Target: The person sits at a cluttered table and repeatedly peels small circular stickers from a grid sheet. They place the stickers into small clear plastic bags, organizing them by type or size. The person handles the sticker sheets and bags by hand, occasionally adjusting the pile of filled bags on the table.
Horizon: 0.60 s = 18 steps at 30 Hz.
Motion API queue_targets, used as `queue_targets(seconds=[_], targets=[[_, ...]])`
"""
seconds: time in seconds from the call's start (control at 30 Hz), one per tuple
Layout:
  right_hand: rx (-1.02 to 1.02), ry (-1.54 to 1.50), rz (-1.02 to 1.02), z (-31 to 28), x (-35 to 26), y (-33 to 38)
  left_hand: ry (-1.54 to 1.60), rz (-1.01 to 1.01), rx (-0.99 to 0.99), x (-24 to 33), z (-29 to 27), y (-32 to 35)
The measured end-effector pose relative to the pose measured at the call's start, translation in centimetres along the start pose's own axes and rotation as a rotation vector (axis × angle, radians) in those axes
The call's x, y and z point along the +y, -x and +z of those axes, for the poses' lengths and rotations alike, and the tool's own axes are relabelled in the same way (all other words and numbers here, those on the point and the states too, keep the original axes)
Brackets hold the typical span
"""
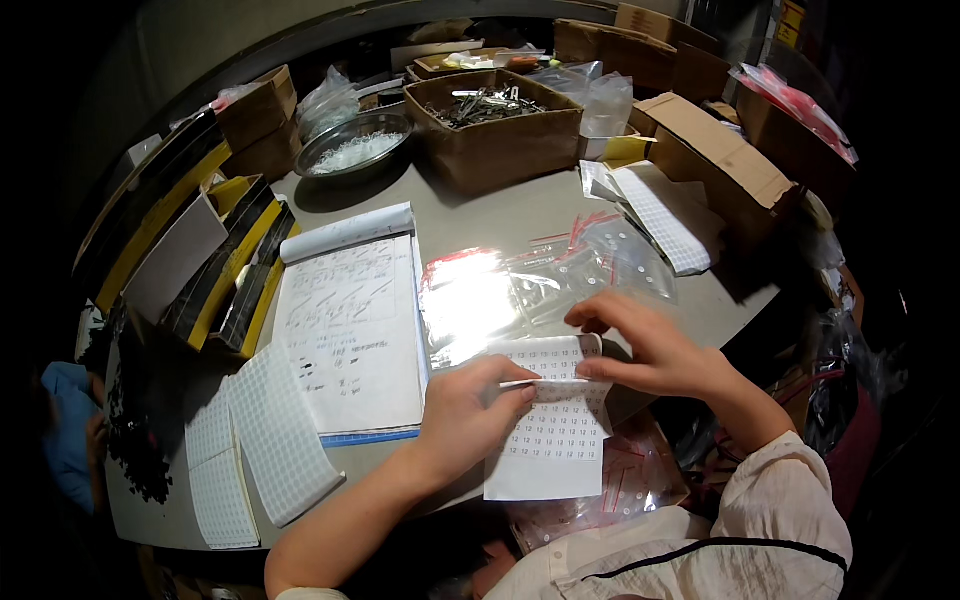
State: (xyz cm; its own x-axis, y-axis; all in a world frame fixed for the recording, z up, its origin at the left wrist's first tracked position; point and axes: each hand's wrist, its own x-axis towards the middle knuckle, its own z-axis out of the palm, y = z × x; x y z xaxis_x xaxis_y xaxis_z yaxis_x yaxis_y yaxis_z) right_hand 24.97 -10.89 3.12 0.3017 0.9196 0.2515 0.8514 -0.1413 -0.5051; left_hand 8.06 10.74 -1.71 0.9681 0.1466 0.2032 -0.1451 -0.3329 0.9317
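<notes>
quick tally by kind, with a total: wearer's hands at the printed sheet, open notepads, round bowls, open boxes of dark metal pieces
Hands at the printed sheet: 2 (left hand, right hand)
Open notepad: 1
Round bowl: 1
Open box of dark metal pieces: 1
Total: 5

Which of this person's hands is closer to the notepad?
The left. The left hand is by the lower right corner of the notepad; the right hand is farther right, past the sheet.
</notes>
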Motion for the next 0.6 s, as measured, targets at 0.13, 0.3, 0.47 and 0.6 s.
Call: queue_targets(seconds=[0.13,0.3,0.47,0.6], targets=[[-0.141,-0.444,0.289,1.2,1.1,0.3,0.059,-0.044,-0.025,0.5,0.0,-0.2],[-0.025,-0.822,0.314,2.7,2.1,0.6,0.109,0.051,-0.016,-0.2,-0.1,-0.2],[0.0,-0.887,0.362,1.3,1.5,0.9,0.254,-0.053,-0.027,0.6,-0.1,-0.1],[0.048,-0.839,0.295,1.5,1.1,1.0,0.243,-0.095,0.011,1.4,0.0,0.1]])
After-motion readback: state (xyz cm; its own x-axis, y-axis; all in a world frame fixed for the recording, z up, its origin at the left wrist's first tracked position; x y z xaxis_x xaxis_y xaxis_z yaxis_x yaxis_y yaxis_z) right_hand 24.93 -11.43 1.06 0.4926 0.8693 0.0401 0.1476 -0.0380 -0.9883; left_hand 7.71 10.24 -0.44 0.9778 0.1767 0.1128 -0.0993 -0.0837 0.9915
